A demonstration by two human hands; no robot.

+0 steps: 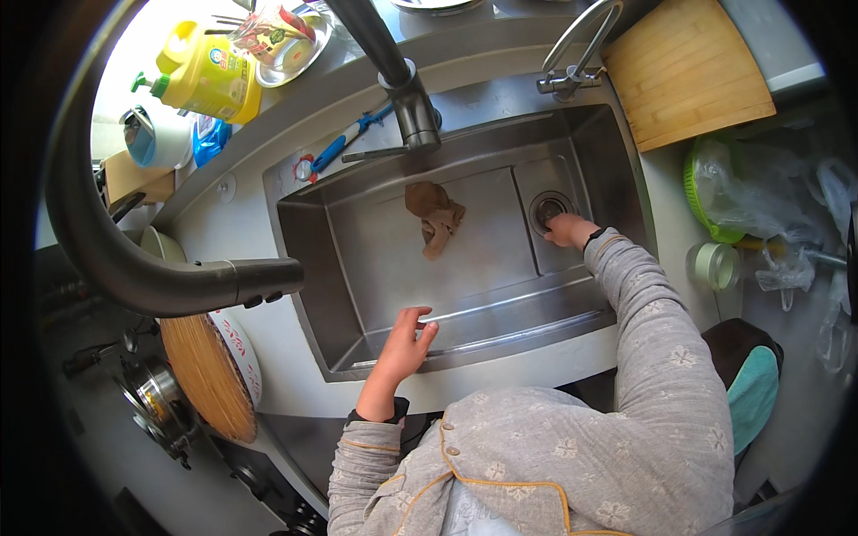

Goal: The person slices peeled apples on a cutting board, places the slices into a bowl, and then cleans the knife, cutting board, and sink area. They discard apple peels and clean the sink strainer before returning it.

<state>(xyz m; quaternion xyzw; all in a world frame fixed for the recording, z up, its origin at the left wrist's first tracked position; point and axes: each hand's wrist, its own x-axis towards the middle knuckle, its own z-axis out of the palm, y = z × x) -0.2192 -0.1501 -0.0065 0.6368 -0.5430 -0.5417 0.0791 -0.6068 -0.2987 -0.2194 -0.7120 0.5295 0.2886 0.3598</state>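
Before me is a stainless steel sink [375,268] with a wet-looking sheen on its floor. My right hand [568,230] reaches down to the round drain strainer [551,210] at the sink's right side. Its fingertips are at the drain's rim, and whether they pinch anything is hidden. Over the near left part of the sink hovers my left hand [407,343], fingers loosely curled and apart, holding nothing. A crumpled brown cloth [436,214] lies on the sink floor, left of the drain and away from both hands.
A dark faucet [412,114] arches over the left side, its spout [268,280] near the sink's left rim. Behind the sink lie a blue-handled brush [342,144] and a yellow detergent jug [211,80]. A wooden cutting board [690,74] and a green basket [700,181] stand right.
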